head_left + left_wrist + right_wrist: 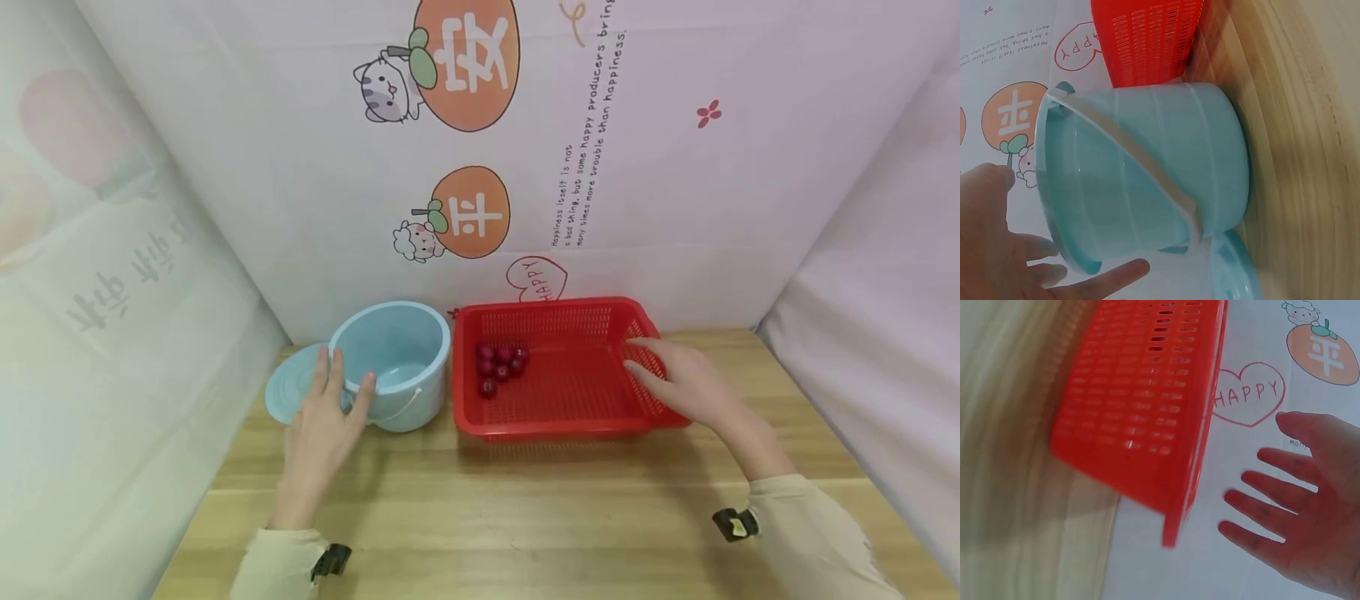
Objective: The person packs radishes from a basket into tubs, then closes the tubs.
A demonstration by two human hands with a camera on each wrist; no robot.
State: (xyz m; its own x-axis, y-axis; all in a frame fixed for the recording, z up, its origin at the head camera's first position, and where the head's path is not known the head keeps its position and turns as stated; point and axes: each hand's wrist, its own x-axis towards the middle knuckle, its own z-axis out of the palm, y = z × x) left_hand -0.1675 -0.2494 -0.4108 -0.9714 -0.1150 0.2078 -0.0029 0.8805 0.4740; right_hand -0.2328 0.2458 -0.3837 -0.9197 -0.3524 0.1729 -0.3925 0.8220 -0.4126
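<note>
Spread left hand (321,425) is by pale-blue round plastic bucket (399,354), spread right hand (690,383) by red rectangular plastic basket (573,379), worktop's (480,517) far edge.

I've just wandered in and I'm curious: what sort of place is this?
Probably a makeshift work booth: white sheeting walls in three sides of a wood-grain tabletop, where a blue bucket stands.

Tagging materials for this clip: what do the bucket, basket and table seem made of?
Bucket: probably plastic, smooth with a soft sheen; even pale blue, faint bands round its wall.
Basket: likely plastic, glossy; uniform red, regular slots, bright highlights.
Table: wood-look, visible grain; solid wood or printed laminate, I can't tell.
</note>
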